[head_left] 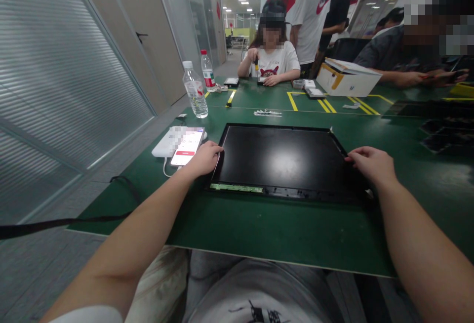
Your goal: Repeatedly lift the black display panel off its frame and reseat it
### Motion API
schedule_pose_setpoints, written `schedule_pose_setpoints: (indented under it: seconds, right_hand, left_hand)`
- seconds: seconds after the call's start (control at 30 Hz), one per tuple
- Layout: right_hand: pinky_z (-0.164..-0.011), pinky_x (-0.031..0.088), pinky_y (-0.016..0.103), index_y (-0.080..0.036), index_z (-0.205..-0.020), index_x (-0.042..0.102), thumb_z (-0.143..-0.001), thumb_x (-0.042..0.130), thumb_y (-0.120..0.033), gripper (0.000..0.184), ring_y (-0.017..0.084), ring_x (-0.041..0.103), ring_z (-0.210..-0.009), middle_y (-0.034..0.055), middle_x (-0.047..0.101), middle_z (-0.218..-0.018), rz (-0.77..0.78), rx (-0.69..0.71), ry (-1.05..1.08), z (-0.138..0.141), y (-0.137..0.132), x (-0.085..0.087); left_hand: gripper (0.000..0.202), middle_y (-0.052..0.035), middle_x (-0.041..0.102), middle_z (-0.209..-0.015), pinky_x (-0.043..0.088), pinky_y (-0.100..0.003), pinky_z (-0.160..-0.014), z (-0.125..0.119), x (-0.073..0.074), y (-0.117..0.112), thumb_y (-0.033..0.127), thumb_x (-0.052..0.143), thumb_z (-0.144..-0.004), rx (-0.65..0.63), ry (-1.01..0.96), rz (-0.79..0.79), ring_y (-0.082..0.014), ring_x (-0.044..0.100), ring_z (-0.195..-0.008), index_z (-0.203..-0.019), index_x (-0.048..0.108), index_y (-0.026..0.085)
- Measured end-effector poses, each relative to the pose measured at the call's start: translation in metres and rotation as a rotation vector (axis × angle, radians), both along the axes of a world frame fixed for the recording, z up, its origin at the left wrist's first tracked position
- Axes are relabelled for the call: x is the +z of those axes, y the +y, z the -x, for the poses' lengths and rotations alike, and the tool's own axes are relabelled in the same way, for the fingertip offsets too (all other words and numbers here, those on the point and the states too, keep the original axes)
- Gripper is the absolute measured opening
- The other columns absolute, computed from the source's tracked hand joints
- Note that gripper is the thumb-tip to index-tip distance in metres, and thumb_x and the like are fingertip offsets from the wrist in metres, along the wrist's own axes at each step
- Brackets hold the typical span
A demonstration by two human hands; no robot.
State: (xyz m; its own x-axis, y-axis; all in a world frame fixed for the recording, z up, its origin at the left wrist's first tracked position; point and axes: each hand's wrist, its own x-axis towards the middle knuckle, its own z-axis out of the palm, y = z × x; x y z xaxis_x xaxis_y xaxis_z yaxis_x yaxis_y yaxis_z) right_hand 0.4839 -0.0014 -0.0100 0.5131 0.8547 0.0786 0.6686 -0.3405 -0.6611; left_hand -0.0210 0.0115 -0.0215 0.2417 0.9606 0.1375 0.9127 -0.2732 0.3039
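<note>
A black flat display panel (285, 160) lies face up on the green table (259, 229) in front of me, with a strip of green circuit board along its near edge. My left hand (203, 159) grips the panel's left edge, fingers curled over the frame. My right hand (370, 164) holds the right edge the same way. The panel rests flat on the table.
A phone (187, 146) with a lit screen lies on a white power bank (166, 144) left of the panel. Two water bottles (195, 91) stand behind. Across the table a person sits with small parts, others stand or sit beside a white cardboard box (346, 78).
</note>
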Motion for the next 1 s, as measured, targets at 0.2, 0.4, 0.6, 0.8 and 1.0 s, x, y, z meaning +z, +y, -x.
schedule_pose_setpoints:
  seconds: [0.2, 0.4, 0.6, 0.8, 1.0]
  right_hand:
    - [-0.078, 0.047, 0.034, -0.022, -0.078, 0.075, -0.075, 0.066, -0.029, 0.012, 0.021, 0.067, -0.074, 0.0044, 0.078, -0.077, 0.000, -0.001, 0.002, -0.002, 0.002, -0.003]
    - [-0.080, 0.047, 0.035, -0.023, -0.078, 0.074, -0.075, 0.066, -0.031, 0.012, 0.022, 0.067, -0.076, 0.0044, 0.079, -0.081, 0.015, -0.001, -0.028, -0.004, 0.004, -0.003]
    - [-0.081, 0.047, 0.036, -0.022, -0.080, 0.075, -0.076, 0.064, -0.033, 0.016, 0.022, 0.068, -0.078, 0.0063, 0.079, -0.084, 0.032, 0.004, -0.052, -0.003, 0.004, -0.003]
    - [-0.078, 0.047, 0.035, -0.023, -0.077, 0.074, -0.073, 0.065, -0.031, 0.012, 0.022, 0.067, -0.075, 0.0046, 0.078, -0.078, -0.002, 0.006, -0.048, -0.005, 0.005, -0.005]
    - [-0.079, 0.049, 0.036, -0.023, -0.076, 0.074, -0.071, 0.065, -0.033, 0.014, 0.023, 0.068, -0.077, 0.0042, 0.078, -0.078, -0.010, 0.003, -0.015, -0.006, 0.006, -0.007]
  left_hand:
    - [0.049, -0.0153, 0.070, -0.131, 0.049, -0.047, -0.119, -0.001, -0.001, -0.003, 0.014, 0.049, -0.088, 0.020, -0.026, -0.012, -0.0315, 0.066, -0.128, -0.127, 0.078, 0.015]
    - [0.049, -0.0188, 0.070, -0.135, 0.049, -0.049, -0.119, -0.007, 0.001, -0.006, 0.011, 0.048, -0.091, 0.063, 0.001, -0.022, -0.0340, 0.065, -0.131, -0.133, 0.074, 0.012]
    - [0.058, -0.0155, 0.072, -0.140, 0.047, -0.052, -0.120, -0.012, 0.004, -0.008, 0.006, 0.049, -0.087, 0.059, 0.005, -0.038, -0.0340, 0.064, -0.134, -0.141, 0.070, 0.016]
    - [0.059, -0.0150, 0.070, -0.146, 0.048, -0.049, -0.118, -0.015, 0.010, -0.012, 0.007, 0.044, -0.093, 0.077, 0.046, 0.015, -0.0352, 0.064, -0.136, -0.147, 0.067, 0.014]
    - [0.061, -0.0138, 0.073, -0.141, 0.053, -0.047, -0.113, -0.013, 0.011, -0.014, 0.006, 0.046, -0.090, 0.104, -0.079, 0.040, -0.0331, 0.068, -0.131, -0.147, 0.067, 0.016]
